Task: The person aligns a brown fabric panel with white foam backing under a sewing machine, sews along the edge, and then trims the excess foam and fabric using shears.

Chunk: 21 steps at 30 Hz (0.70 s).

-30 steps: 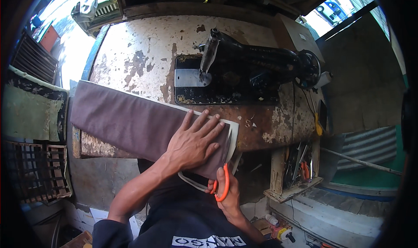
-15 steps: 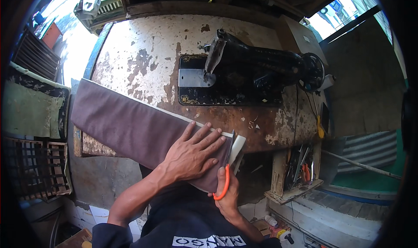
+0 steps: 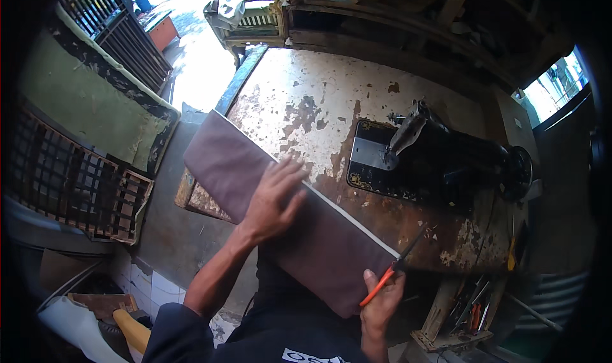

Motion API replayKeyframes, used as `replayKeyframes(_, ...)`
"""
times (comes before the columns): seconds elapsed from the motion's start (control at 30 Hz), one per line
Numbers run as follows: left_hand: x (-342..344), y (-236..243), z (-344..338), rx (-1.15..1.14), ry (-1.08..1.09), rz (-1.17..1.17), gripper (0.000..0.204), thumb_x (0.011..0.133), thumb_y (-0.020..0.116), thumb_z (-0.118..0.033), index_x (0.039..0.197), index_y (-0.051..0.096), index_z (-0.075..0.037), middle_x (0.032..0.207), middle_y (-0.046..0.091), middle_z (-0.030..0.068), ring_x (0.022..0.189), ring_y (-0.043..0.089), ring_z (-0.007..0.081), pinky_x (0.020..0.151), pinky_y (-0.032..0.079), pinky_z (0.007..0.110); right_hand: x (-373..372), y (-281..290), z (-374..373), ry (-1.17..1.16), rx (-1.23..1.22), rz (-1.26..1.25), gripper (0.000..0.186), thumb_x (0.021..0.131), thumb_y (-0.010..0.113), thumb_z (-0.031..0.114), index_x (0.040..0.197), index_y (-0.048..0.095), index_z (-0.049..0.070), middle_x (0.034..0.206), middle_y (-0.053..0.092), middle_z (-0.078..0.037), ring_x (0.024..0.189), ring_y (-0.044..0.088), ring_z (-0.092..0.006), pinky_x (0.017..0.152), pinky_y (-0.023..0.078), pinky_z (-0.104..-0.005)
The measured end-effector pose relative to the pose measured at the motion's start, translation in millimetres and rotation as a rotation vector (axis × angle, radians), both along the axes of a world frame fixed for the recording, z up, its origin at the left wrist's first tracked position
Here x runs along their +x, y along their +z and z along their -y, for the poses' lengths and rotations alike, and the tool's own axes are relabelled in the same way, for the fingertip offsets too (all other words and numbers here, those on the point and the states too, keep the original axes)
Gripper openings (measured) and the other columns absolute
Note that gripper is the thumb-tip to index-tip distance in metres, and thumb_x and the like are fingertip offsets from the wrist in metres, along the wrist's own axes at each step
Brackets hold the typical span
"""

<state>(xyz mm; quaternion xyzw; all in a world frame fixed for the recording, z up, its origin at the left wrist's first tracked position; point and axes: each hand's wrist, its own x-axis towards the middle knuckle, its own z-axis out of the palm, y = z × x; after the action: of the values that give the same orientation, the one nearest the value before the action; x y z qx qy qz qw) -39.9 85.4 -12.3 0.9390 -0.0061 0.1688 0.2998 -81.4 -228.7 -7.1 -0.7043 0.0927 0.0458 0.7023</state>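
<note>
A long maroon piece of cloth [image 3: 331, 242] with a white edge lies slantwise over the table's front edge and my lap. My left hand [image 3: 277, 194] is over its middle, fingers stretched out and slightly blurred; whether the palm presses on it is unclear. At the cloth's right end, my right hand [image 3: 386, 302] grips a pair of scissors [image 3: 384, 279] by the orange handles. The dark blades point away from me to the upper right, past the cloth's corner. My right fingers are partly hidden behind the handles.
A black sewing machine [image 3: 459, 149] stands on the worn, peeling table [image 3: 280, 76], beyond the scissors. Below the table's right side, a wooden holder [image 3: 440, 309] contains several tools. At the left are a green padded panel [image 3: 108, 101] and a slatted wooden frame [image 3: 76, 178].
The view has swung left. My left hand has moved from near the cloth's right end to its middle. The scissors have turned further right, and the white strip beyond that end no longer shows.
</note>
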Motion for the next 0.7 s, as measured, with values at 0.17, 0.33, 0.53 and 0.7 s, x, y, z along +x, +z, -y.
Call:
replayKeyframes(0.17, -18.1, -19.7, -223.5, -0.048, 1.088, -0.347, 0.058, 0.106, 0.054, -0.041, 0.145, 0.054, 0.003, 0.145, 0.059, 0.0242, 0.137, 0.053, 0.0400, 0.118, 0.040, 0.048, 4.8, -2.7, 108.3, -0.283, -0.209, 0.016, 0.066, 0.088, 0.076, 0.001, 0.147, 0.048, -0.005, 0.145, 0.053, -0.016, 0.133, 0.051, -0.0281, 0.115, 0.038, -0.0407)
replayKeyframes(0.33, -54.8, -74.1, -317.9, -1.564, 0.653, -0.491, 0.056, 0.101, 0.065, -0.030, 0.141, 0.054, 0.007, 0.128, 0.067, 0.0223, 0.113, 0.068, 0.0324, 0.097, 0.056, 0.046, -20.5, 13.1, 237.4, -0.696, -0.726, 0.210, 0.055, 0.083, 0.091, 0.019, 0.126, 0.064, -0.004, 0.118, 0.067, -0.019, 0.105, 0.063, -0.0301, 0.097, 0.052, -0.0426)
replayKeyframes(0.53, 20.3, -51.9, -323.6, -1.071, 0.767, -0.060, 0.054, 0.095, 0.073, -0.017, 0.140, 0.055, 0.007, 0.126, 0.068, 0.0215, 0.112, 0.068, 0.0283, 0.091, 0.058, 0.041, -22.6, 15.4, 261.2, -0.715, -0.935, 0.417, 0.058, 0.085, 0.090, 0.031, 0.126, 0.067, -0.003, 0.119, 0.067, -0.021, 0.106, 0.063, -0.0327, 0.100, 0.051, -0.0467)
replayKeyframes(0.7, 162.4, 123.8, -308.4, -0.508, 0.313, 0.468, 0.032, 0.093, 0.069, 0.001, 0.126, 0.069, 0.002, 0.125, 0.069, 0.0109, 0.115, 0.065, 0.0196, 0.103, 0.049, 0.030, -13.0, 31.1, 202.8, -0.461, -1.373, 0.452, 0.060, 0.086, 0.089, 0.034, 0.128, 0.067, -0.002, 0.119, 0.067, -0.022, 0.107, 0.063, -0.0334, 0.100, 0.050, -0.0475)
